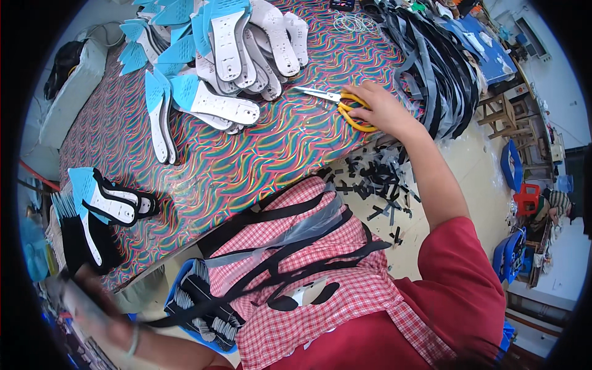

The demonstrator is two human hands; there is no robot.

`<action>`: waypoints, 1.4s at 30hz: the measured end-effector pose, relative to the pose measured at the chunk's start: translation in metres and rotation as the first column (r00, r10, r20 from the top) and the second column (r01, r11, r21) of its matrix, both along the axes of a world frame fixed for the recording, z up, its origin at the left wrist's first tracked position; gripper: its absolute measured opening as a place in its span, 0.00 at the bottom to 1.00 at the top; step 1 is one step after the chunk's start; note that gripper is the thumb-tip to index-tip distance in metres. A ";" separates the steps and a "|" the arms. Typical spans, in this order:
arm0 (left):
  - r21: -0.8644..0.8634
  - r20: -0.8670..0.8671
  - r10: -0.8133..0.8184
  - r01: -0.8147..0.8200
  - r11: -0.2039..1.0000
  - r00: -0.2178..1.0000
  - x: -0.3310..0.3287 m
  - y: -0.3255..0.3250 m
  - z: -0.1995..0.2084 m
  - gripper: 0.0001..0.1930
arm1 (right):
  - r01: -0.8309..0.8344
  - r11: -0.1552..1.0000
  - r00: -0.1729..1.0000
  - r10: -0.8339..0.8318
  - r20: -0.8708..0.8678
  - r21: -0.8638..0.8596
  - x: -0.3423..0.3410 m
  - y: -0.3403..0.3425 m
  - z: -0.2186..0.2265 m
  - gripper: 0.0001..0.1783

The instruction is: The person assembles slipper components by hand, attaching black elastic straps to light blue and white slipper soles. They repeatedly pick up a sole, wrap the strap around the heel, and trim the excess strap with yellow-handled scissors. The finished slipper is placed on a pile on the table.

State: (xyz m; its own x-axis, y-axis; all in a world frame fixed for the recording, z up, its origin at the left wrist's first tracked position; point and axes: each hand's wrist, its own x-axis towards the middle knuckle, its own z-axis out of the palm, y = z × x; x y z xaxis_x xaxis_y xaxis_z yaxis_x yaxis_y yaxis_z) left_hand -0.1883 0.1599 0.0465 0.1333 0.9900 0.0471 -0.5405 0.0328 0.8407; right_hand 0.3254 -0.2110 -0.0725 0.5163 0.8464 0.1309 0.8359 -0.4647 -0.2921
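Note:
My right hand (383, 110) is closed round the yellow handles of a pair of scissors (359, 116). They are over the patterned tabletop, with their blades pointing left toward a pile of insoles. My left hand (98, 302) is at the lower left, smeared by motion, so its fingers cannot be made out. A long black strip (234, 295) stretches from beside that hand to my lap. More black strips (296, 250) and a sheer grey strip (299, 231) lie across my red checked apron. White-and-blue insoles (225, 108) are heaped on the table's far side.
Black-edged insoles (117, 203) lie at the table's left, near black fabric (92, 243). Black and grey strips (431, 68) hang over the right edge. Cut scraps (382, 182) litter the floor. A blue bin (203, 308) of dark striped pieces stands below the table.

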 end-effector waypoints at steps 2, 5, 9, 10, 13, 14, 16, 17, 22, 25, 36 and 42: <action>-0.154 -0.321 -0.338 0.303 0.940 0.885 0.089 -0.055 -0.044 0.19 | 0.101 0.993 0.993 -0.105 -0.060 -0.068 -0.019 -0.008 0.011 0.31; -0.423 -0.325 -0.677 0.539 0.729 0.660 0.167 -0.114 -0.070 0.13 | 0.148 0.981 0.967 -0.170 -0.191 -0.123 -0.039 -0.015 0.025 0.31; -0.363 -0.151 -0.750 0.670 0.648 0.644 0.189 -0.132 -0.083 0.10 | 0.510 0.823 0.536 -0.077 -0.841 0.250 -0.069 -0.014 0.006 0.33; -0.322 -0.138 -0.734 0.671 0.668 0.665 0.192 -0.135 -0.088 0.10 | 0.514 0.793 0.428 0.094 -0.899 0.327 -0.094 -0.009 0.014 0.34; -0.332 -0.127 -0.731 0.665 0.668 0.671 0.192 -0.133 -0.090 0.10 | 0.529 0.776 0.050 0.375 -0.926 0.343 -0.170 0.021 0.022 0.40; -0.367 -0.105 -0.736 0.662 0.653 0.669 0.192 -0.132 -0.088 0.10 | 0.526 0.805 -0.039 0.346 -0.937 0.276 -0.188 0.039 0.027 0.40; -0.440 -0.052 -0.744 0.654 0.616 0.666 0.187 -0.134 -0.084 0.11 | 0.535 0.802 -0.050 0.345 -0.937 0.267 -0.216 0.080 0.026 0.42; -0.476 -0.027 -0.765 0.664 0.576 0.644 0.183 -0.134 -0.084 0.11 | 0.544 0.772 0.024 0.377 -0.926 0.329 -0.221 0.097 0.020 0.43; -0.597 0.190 -0.739 0.673 0.436 0.647 0.167 -0.130 -0.092 0.11 | 0.472 0.770 0.163 0.403 -0.901 0.430 -0.211 0.127 0.026 0.43; -0.591 0.312 -0.682 0.697 0.406 0.661 0.170 -0.125 -0.088 0.11 | 0.113 0.903 0.403 0.341 -0.850 0.416 -0.196 0.096 0.037 0.45; -0.550 0.416 -0.695 0.771 0.321 0.586 0.192 -0.128 -0.081 0.14 | -0.117 0.966 0.586 0.256 -0.769 0.232 -0.210 0.061 0.018 0.44; -0.538 0.184 -0.720 0.682 0.496 0.669 0.203 -0.123 -0.081 0.14 | -0.062 0.940 0.676 0.288 -0.679 0.337 -0.198 0.064 0.013 0.40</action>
